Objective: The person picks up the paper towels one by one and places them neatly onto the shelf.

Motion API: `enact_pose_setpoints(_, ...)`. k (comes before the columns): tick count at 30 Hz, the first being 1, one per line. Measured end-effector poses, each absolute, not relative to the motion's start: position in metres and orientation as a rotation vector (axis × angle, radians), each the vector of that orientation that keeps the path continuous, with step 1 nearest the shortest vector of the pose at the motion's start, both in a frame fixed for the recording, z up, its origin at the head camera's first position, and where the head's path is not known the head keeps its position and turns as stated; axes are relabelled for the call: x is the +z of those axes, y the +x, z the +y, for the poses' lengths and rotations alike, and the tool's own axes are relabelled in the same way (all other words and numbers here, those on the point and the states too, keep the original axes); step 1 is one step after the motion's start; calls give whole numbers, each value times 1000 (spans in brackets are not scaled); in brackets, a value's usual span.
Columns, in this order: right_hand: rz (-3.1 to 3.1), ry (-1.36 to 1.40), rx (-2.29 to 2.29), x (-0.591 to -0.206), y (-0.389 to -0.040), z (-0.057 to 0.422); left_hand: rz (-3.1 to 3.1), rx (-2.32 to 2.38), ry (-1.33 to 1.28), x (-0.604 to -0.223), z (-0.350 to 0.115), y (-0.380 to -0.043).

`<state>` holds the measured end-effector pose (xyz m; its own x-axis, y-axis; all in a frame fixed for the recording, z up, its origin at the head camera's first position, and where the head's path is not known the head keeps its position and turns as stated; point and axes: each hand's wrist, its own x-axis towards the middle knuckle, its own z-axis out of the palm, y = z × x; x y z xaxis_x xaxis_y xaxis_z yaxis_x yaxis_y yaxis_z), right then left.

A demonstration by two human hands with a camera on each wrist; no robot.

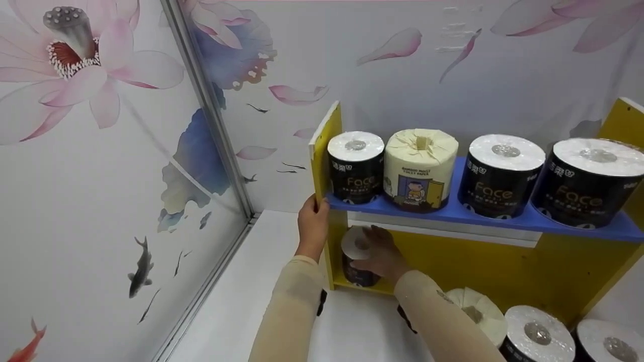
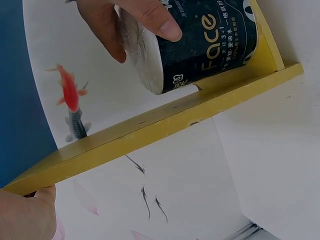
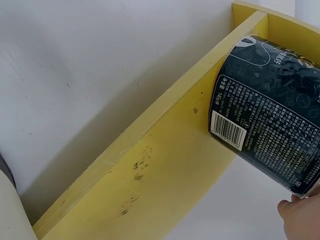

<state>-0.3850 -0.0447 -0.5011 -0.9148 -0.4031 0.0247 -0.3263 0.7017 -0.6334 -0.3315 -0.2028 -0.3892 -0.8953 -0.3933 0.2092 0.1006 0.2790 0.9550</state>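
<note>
My left hand (image 1: 312, 229) grips the front edge of the left side panel (image 1: 324, 151) of a yellow and blue shelf, just below the blue board. The left wrist view shows the thumb on the yellow edge. On the yellow lower board (image 3: 165, 185), at its left end, a black-wrapped toilet paper roll (image 1: 353, 251) stands close to the side panel. My right hand (image 1: 385, 254) holds this roll from the right, fingers over its upper part. Its wrapper reads "Face" in the left wrist view. Part of the roll is hidden behind the hand.
Above, the blue board (image 1: 347, 204) carries a cream-wrapped roll (image 1: 421, 171) and three black-wrapped rolls (image 1: 354, 168). Another cream roll (image 1: 480, 317) and two white-topped rolls (image 1: 538, 334) stand at the lower right, in front of the shelf. Flower-printed walls (image 1: 302, 45) enclose the white surface (image 1: 241, 281).
</note>
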Motion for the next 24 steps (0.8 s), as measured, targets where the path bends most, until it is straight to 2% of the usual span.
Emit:
enact_pose_setpoints(18,2932,-672,-906,-498,-378,-38,-2127,-1666,267,-390,-202,-329)
enact_pose_setpoints(24,3035,-785,-840,-489,-374,-35,-2123,-1685,285,-389,-202,-331)
